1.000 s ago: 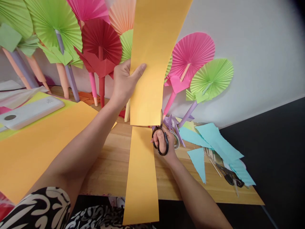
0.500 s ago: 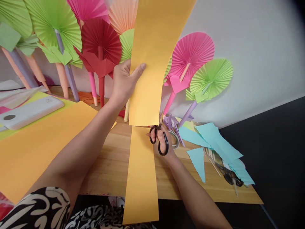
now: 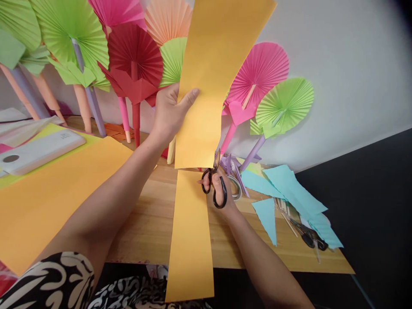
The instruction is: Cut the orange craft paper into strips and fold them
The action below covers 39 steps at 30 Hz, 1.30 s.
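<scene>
My left hand grips the left edge of a long orange paper strip and holds it upright above the wooden table. The strip folds near the table and its lower part runs toward me over the front edge. My right hand is closed in the handles of black scissors. Their blades point up at the strip's right edge, just above the fold.
Pleated paper fans on sticks in green, pink, red and peach lean on the white wall. A large orange sheet and a white flat device lie left. Teal paper scraps, a tape roll and another pair of scissors lie right.
The top of the strip has swung slightly to the right. The scissors' handles have spread a little and my right hand has edged up toward the paper.
</scene>
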Available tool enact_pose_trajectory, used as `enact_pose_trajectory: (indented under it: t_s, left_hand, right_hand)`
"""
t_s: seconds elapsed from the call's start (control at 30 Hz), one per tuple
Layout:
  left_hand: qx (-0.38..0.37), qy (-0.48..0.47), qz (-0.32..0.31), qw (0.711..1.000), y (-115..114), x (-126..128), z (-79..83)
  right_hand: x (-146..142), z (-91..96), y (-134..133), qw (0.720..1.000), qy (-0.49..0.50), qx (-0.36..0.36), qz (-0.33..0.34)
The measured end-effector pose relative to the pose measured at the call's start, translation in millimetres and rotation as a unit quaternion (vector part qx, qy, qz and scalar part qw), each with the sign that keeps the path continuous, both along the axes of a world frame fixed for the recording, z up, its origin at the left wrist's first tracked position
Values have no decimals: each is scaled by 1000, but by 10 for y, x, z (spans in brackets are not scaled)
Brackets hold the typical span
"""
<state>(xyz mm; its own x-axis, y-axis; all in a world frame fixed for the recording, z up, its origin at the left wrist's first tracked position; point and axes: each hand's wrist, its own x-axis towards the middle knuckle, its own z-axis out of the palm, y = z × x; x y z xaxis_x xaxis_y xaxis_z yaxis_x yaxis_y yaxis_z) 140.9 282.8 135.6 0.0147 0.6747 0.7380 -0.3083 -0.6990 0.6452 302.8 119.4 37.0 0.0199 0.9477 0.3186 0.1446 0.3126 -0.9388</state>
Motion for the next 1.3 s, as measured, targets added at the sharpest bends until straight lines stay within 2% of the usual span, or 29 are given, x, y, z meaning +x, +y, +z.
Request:
enact_pose_trajectory:
  t_s: [0.2,0.47,0.87,1.3]
  left_hand:
    - [18,-41,-15,999,85,-16,0]
    - [-11,10,13,1000,-93,47,-2]
    - [3,57,13,998,-89,84,-45]
    - [3,44,19,999,2,127,-107]
  right_hand:
    - [-7,13,-3,1000,-12,3,0]
    - [14,-8,9,1000,3,-6,0]
    - [8,-1,9,1000,10,0,-16]
    - [-6,3,-18,999,-2,10,-44]
